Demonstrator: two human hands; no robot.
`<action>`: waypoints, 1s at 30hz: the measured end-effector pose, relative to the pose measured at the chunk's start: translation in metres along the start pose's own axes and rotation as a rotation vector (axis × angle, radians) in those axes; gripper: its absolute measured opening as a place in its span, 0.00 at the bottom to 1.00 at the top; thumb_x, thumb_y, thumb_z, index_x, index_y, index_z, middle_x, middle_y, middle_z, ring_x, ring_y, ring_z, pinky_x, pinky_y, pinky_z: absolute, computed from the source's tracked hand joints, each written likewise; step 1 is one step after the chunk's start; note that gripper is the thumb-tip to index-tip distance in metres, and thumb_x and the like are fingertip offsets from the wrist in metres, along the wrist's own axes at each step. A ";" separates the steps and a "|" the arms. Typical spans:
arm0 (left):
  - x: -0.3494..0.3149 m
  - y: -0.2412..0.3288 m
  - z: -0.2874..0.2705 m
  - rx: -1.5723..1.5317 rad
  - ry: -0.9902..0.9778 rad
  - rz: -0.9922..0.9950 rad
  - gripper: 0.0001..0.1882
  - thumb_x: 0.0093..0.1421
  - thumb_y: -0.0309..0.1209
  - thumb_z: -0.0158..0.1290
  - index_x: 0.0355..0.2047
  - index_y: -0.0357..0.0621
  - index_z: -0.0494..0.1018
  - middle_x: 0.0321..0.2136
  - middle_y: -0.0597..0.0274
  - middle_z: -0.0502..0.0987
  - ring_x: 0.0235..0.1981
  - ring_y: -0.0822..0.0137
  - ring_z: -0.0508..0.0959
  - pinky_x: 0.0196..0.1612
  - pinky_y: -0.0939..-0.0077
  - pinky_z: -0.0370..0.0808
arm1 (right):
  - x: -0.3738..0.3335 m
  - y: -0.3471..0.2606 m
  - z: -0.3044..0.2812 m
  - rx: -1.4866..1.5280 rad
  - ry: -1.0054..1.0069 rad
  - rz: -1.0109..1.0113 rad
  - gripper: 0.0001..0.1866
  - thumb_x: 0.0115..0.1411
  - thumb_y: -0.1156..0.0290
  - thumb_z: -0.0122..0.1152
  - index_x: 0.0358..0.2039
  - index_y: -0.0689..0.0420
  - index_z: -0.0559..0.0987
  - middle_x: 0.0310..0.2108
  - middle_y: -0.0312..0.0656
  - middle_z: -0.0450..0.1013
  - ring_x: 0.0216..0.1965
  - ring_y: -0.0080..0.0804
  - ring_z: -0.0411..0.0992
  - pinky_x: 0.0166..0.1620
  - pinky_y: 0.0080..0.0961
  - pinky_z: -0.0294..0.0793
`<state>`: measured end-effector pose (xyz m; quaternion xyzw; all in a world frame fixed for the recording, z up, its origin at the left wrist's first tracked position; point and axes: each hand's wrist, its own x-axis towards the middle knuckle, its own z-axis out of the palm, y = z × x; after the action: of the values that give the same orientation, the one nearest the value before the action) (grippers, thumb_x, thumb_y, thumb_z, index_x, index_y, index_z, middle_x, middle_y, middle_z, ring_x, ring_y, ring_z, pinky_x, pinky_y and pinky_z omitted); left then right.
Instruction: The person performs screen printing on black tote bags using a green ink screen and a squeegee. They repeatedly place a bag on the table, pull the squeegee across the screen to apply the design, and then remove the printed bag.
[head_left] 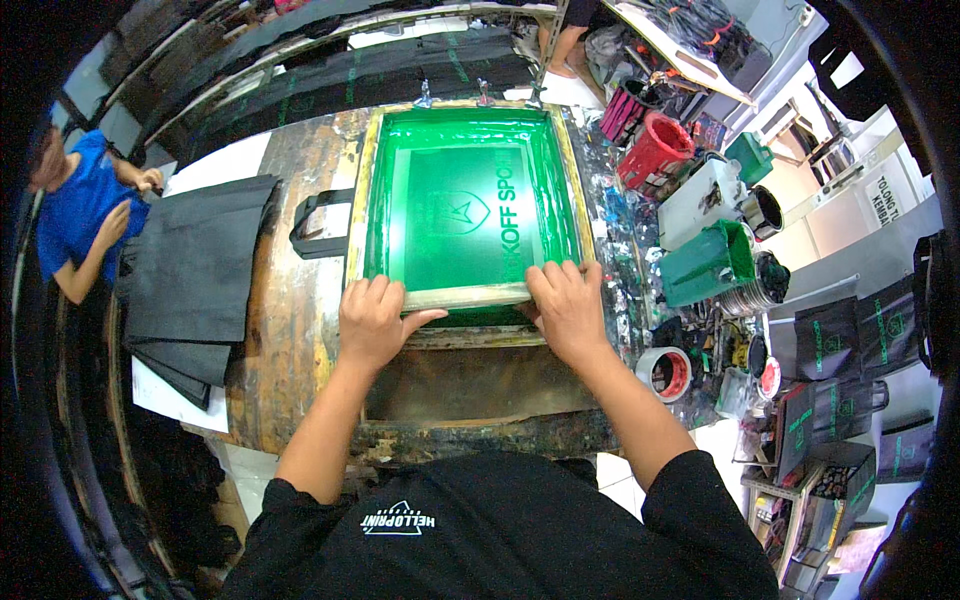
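Both my hands grip a pale wooden squeegee that lies across the near end of a screen-printing frame. My left hand wraps its fingers over the squeegee's left end, thumb stretched inward along the near side. On the right end, my right hand has its fingers curled over the top. Beyond the squeegee, the green mesh shows a shield outline and block lettering, with thick wet green ink along the side and far edges. A black bag handle sticks out from under the frame's left side.
Black fabric bags are stacked on the stained wooden table at left. Beside them stands a person in a blue shirt. On the right are a red bucket, a green container and a tape roll.
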<state>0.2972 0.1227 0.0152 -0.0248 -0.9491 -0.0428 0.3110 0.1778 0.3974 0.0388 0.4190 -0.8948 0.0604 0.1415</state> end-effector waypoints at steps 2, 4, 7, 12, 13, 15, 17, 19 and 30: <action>-0.001 0.001 -0.002 -0.004 -0.003 0.010 0.31 0.50 0.58 0.70 0.22 0.45 0.68 0.23 0.59 0.67 0.26 0.55 0.71 0.33 0.59 0.68 | -0.002 0.001 0.004 -0.003 0.004 -0.006 0.17 0.56 0.73 0.64 0.46 0.51 0.77 0.37 0.39 0.72 0.45 0.39 0.73 0.58 0.51 0.63; -0.003 0.000 -0.002 -0.016 0.002 0.020 0.31 0.51 0.58 0.70 0.22 0.45 0.67 0.23 0.59 0.67 0.27 0.55 0.71 0.33 0.59 0.68 | -0.005 0.000 0.006 -0.030 -0.010 -0.003 0.17 0.55 0.73 0.65 0.46 0.50 0.77 0.37 0.39 0.72 0.45 0.38 0.73 0.58 0.51 0.63; -0.016 0.003 -0.004 -0.021 -0.032 -0.017 0.31 0.51 0.58 0.69 0.26 0.44 0.70 0.26 0.58 0.68 0.29 0.53 0.72 0.35 0.57 0.69 | -0.014 -0.007 0.008 -0.081 -0.049 0.012 0.21 0.52 0.71 0.69 0.47 0.49 0.77 0.38 0.38 0.72 0.45 0.38 0.72 0.58 0.51 0.63; -0.035 0.008 -0.012 -0.164 -0.025 -0.056 0.41 0.49 0.61 0.71 0.50 0.40 0.75 0.45 0.51 0.74 0.45 0.49 0.74 0.49 0.53 0.71 | -0.021 -0.016 -0.006 -0.020 -0.063 0.043 0.28 0.46 0.61 0.78 0.49 0.47 0.77 0.40 0.36 0.72 0.47 0.37 0.71 0.58 0.52 0.61; -0.045 0.006 -0.012 -0.171 0.003 -0.069 0.46 0.46 0.61 0.72 0.54 0.41 0.73 0.49 0.50 0.72 0.49 0.47 0.73 0.53 0.51 0.70 | -0.027 -0.017 -0.004 0.023 -0.060 0.062 0.30 0.45 0.61 0.78 0.49 0.48 0.76 0.42 0.37 0.72 0.48 0.37 0.71 0.59 0.52 0.60; -0.073 -0.004 -0.013 -0.188 0.057 -0.096 0.55 0.42 0.61 0.75 0.64 0.42 0.69 0.58 0.47 0.69 0.57 0.45 0.70 0.60 0.49 0.67 | -0.039 -0.021 -0.002 0.106 -0.054 0.103 0.32 0.44 0.63 0.79 0.51 0.49 0.75 0.44 0.37 0.72 0.51 0.38 0.70 0.60 0.53 0.57; -0.099 -0.015 -0.011 -0.074 -0.116 -0.439 0.59 0.34 0.55 0.80 0.65 0.45 0.69 0.57 0.48 0.67 0.61 0.44 0.65 0.64 0.47 0.62 | -0.043 -0.024 -0.001 0.106 -0.076 0.115 0.34 0.44 0.60 0.80 0.52 0.50 0.76 0.46 0.38 0.73 0.52 0.40 0.70 0.60 0.53 0.56; -0.104 -0.023 -0.011 -0.014 -0.244 -0.686 0.58 0.31 0.53 0.81 0.63 0.45 0.72 0.56 0.49 0.68 0.61 0.45 0.64 0.65 0.46 0.61 | -0.041 -0.026 -0.002 0.118 -0.085 0.115 0.35 0.44 0.59 0.80 0.52 0.51 0.76 0.47 0.39 0.73 0.53 0.41 0.70 0.60 0.54 0.56; -0.116 -0.021 -0.012 -0.482 0.171 -0.871 0.38 0.41 0.38 0.81 0.51 0.35 0.78 0.50 0.57 0.75 0.51 0.59 0.74 0.54 0.63 0.71 | 0.000 -0.016 -0.054 0.009 0.164 0.057 0.37 0.56 0.28 0.62 0.43 0.54 0.80 0.41 0.41 0.73 0.45 0.41 0.69 0.57 0.53 0.55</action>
<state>0.3960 0.0983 -0.0453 0.3062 -0.8055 -0.3885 0.3264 0.2011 0.3989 0.0899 0.3877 -0.8915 0.1027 0.2106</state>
